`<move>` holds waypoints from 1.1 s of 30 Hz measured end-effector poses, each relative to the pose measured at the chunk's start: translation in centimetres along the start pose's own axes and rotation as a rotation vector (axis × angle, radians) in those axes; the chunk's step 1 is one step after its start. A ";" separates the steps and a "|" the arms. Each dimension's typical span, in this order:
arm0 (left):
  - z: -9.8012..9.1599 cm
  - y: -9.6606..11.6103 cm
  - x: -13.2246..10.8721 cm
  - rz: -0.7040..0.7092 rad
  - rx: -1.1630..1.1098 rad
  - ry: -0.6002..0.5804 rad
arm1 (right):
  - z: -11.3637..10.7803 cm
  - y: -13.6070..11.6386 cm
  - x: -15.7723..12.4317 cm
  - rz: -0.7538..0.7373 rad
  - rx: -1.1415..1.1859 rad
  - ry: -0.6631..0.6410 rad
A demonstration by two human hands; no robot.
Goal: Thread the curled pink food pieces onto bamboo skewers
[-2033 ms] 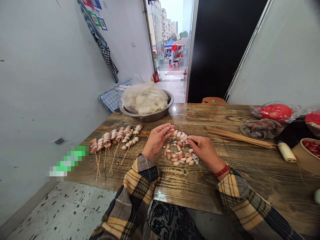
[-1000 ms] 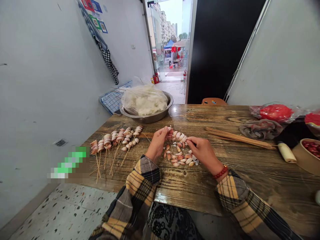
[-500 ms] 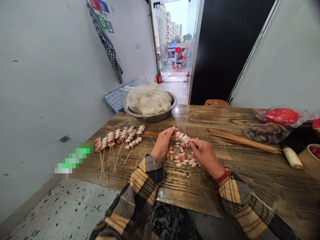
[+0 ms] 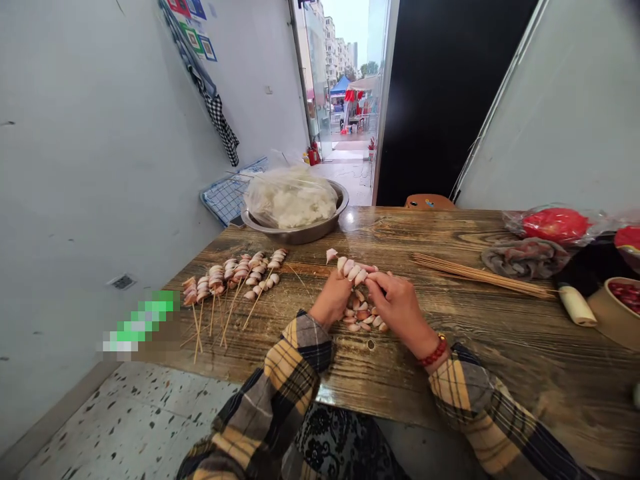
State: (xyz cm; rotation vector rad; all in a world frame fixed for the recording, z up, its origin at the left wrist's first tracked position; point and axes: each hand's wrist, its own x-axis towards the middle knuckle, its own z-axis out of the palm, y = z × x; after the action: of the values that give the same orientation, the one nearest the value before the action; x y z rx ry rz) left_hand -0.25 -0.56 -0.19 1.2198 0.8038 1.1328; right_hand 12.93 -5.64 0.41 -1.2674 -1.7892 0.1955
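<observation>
Above the table I hold a garlic skewer (image 4: 353,270), a short row of unpeeled cloves side by side. My left hand (image 4: 331,298) is closed around the cloves from below, its fingers partly hidden behind them. My right hand (image 4: 395,301) pinches the near end of the row, where the stick is mostly covered by the fingers. A single garlic clove (image 4: 331,255) shows just beyond the row; whether it sits on the stick's tip I cannot tell. Under my hands lies a pile of loose garlic cloves (image 4: 364,315). Several finished garlic skewers (image 4: 230,272) lie to the left.
A metal basin (image 4: 300,235) with a plastic bag (image 4: 295,197) of pale stuff stands at the back left. To the right lie bare bamboo sticks (image 4: 480,275), a grey cloth (image 4: 525,259), a red bundle in plastic (image 4: 555,225) and a tan bowl (image 4: 613,313) of red pieces.
My left hand has moved from the skewer's far tip down to beneath the cloves. A lone clove now shows beyond the row. The view has shifted slightly.
</observation>
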 end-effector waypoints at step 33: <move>-0.8 0.6 0.2 0.032 -0.336 0.073 | 0.7 1.4 -0.6 0.084 0.025 -0.076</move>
State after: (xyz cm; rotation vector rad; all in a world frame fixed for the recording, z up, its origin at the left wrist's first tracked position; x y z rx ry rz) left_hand -1.03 -0.15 0.28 0.9179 0.6187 1.2854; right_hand 13.40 -5.31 -1.14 -1.3345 -1.7929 0.3158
